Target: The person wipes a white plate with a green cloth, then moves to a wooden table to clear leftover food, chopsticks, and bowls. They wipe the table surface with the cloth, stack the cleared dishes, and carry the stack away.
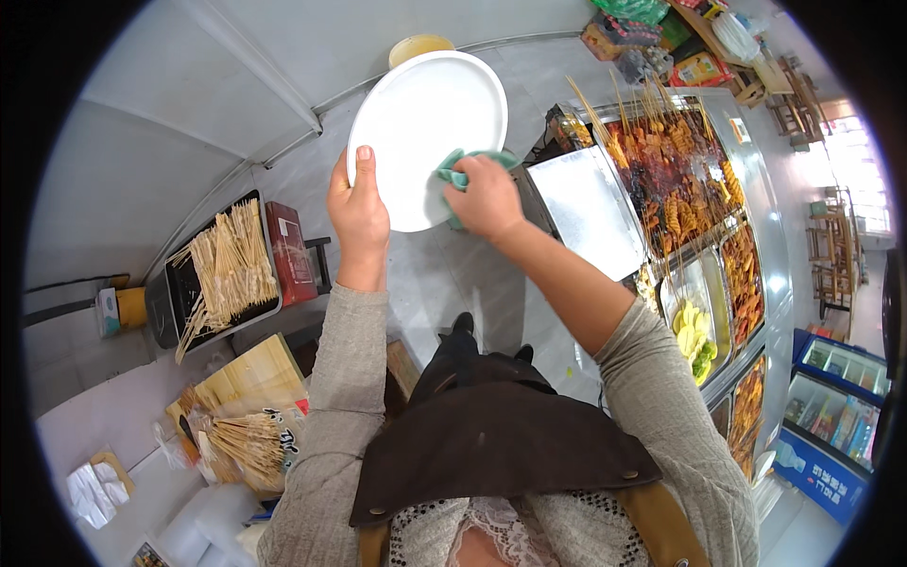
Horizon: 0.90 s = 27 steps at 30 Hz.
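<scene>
A white oval plate (430, 113) is held up in front of me, tilted, its face toward me. My left hand (361, 213) grips its left edge, thumb on the face and fingers behind. My right hand (485, 196) is closed on a green cloth (456, 173), pressed to the plate's lower right part. Part of the cloth hangs past the rim. Slight blur shows on the right hand and cloth.
Trays of skewers in red sauce (675, 161) fill a metal counter at right, beside a flat metal lid (588, 210). At left stand a black tray of bare-stick skewers (227, 265) and a red box (290, 250). Bundled sticks (248, 446) lie lower left; a blue fridge (831, 416) stands far right.
</scene>
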Available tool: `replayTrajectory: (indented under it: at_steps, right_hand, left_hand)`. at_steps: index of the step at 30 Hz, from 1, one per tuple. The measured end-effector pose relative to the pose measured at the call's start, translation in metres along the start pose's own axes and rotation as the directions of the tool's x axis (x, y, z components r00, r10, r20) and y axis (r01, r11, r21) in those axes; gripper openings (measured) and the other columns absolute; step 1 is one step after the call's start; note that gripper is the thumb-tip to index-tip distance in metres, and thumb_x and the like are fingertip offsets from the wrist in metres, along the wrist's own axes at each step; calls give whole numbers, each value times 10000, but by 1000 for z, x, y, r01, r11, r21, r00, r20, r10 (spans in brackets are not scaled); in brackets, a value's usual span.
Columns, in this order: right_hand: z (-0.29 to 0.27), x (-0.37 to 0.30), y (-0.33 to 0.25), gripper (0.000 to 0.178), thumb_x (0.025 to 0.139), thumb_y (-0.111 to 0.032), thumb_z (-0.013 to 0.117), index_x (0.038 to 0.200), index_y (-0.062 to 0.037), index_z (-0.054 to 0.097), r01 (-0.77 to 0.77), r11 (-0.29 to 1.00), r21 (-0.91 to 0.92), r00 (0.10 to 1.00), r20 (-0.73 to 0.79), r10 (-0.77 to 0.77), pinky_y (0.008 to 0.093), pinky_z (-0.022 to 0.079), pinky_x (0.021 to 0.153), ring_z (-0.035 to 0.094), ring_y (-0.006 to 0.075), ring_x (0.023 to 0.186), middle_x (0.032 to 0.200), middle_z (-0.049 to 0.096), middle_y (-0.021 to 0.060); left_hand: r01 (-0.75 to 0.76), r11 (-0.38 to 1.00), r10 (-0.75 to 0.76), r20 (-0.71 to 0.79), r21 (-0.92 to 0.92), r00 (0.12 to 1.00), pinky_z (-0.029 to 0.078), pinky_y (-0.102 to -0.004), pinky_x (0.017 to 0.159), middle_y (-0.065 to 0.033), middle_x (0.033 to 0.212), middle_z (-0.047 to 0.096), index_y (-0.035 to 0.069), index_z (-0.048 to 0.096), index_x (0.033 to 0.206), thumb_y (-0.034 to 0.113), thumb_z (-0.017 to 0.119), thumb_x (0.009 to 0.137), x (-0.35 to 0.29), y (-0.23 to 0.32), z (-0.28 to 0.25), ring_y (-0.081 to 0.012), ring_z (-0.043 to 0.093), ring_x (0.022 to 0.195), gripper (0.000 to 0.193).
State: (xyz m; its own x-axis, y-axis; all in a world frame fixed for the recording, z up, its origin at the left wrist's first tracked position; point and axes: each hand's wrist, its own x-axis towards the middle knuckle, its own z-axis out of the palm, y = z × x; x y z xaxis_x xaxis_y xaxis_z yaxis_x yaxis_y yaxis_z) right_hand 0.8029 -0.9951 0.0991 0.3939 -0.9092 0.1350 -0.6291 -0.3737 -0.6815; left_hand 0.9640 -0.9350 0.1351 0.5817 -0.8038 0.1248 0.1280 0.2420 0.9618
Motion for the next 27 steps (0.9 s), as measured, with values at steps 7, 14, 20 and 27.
replayTrajectory:
  at_steps: [7,14,20,27]
  right_hand:
    - [14,-29,-26,333,832,-238,661,1092,-31,671,-153,713,684,948,305,-88,385,498,912,648,330,1004,1068,682,194]
    - [-48,27,54,254,864,-294,674,1003,-82,695,-77,918,-390,984,116,132,444,547,883,666,342,1012,1066,690,155]
    - [-32,25,25,353,874,-299,771,1008,13,672,-7,971,240,941,-328,88,360,522,784,647,290,838,964,666,162]
    - [25,-3,-37,368,768,-103,671,1126,-20,652,257,870,421,966,-102,-236,452,458,983,559,410,1111,1138,619,206]
  left_hand:
    - [214,977,-214,17,19,977,481,-320,950,-137,1210,646,-68,564,1290,367,564,1041,-6,-6,8,-185,611,1088,502]
    - [277,961,-277,-7,21,961,469,-372,1028,-184,1323,588,-80,463,1371,354,524,1059,-19,-21,-3,-252,590,1201,538]
    - [524,823,-534,19,-218,846,450,-412,1077,-191,1442,499,-59,366,1461,393,451,1079,-44,-18,-12,-297,531,1301,598]
    - [572,758,-548,169,-315,819,433,-395,1076,-107,1426,511,33,395,1477,452,428,1078,-60,-28,-12,-233,524,1279,580]
